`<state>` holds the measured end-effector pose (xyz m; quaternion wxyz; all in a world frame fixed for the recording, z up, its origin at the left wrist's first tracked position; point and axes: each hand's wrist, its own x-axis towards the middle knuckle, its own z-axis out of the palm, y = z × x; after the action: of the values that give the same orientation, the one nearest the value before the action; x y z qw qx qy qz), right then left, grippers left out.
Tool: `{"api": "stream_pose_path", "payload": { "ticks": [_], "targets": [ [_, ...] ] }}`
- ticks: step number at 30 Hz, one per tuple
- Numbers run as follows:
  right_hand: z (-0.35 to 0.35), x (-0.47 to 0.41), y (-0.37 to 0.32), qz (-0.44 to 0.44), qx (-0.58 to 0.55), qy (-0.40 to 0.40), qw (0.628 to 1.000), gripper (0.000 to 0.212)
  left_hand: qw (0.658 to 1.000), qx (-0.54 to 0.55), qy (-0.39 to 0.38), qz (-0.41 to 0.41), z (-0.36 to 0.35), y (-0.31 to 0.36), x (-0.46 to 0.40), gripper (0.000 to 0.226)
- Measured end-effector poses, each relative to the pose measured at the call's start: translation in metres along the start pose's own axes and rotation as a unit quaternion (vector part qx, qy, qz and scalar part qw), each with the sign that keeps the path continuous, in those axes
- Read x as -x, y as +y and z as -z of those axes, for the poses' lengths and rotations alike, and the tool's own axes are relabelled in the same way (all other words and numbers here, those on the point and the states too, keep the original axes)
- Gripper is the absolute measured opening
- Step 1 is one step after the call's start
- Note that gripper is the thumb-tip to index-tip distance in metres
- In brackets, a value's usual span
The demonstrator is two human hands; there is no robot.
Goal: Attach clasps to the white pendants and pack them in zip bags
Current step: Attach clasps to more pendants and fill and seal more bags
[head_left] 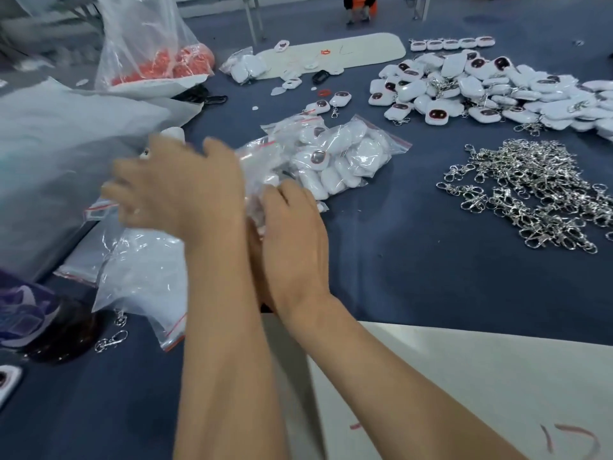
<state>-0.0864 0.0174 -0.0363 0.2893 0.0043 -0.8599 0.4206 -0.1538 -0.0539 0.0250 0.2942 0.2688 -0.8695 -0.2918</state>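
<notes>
a person's left hand (175, 190) and right hand (293, 234) both grip 1 filled zip bag (257, 167) of white pendants above the blue table (414, 260), likely packing; next, seal it.

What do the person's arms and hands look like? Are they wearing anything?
Both arms are bare as far as the picture shows: no sleeves in view. The left hand and right hand have no gloves. I can see no rings, watch or bracelets on them.
</notes>
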Motion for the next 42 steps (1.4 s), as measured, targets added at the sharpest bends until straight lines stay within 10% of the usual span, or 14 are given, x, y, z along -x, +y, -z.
{"api": "stream_pose_path", "payload": {
  "ticks": [6,16,21,32,37,42],
  "targets": [
    [0.002,0.000,-0.005,-0.137,0.021,-0.096,0.986,0.026,0.938,-0.167,-0.283,0.112,0.000,-0.037,-0.008,0.077],
    [0.020,-0.005,0.012,-0.252,-0.168,-0.245,0.921,0.035,0.909,-0.183,-0.365,-0.077,-0.003,-0.016,-0.002,0.028],
    [0.052,-0.020,0.036,-0.149,-0.105,-0.262,0.948,0.024,0.919,-0.098,-0.380,-0.043,0.001,-0.002,0.002,0.037],
    [0.092,-0.057,0.080,-0.018,0.110,-0.280,0.954,0.021,0.954,-0.074,-0.248,-0.153,0.000,0.030,0.018,0.029],
    [0.107,-0.048,0.093,-0.111,-0.181,-0.192,0.958,0.038,0.971,0.110,-0.024,-0.209,0.016,0.060,0.048,0.009],
    [0.115,-0.048,0.091,-0.162,-0.274,-0.155,0.935,0.010,0.939,0.197,-0.057,-0.278,0.007,0.088,0.102,0.009]
  ]
}}
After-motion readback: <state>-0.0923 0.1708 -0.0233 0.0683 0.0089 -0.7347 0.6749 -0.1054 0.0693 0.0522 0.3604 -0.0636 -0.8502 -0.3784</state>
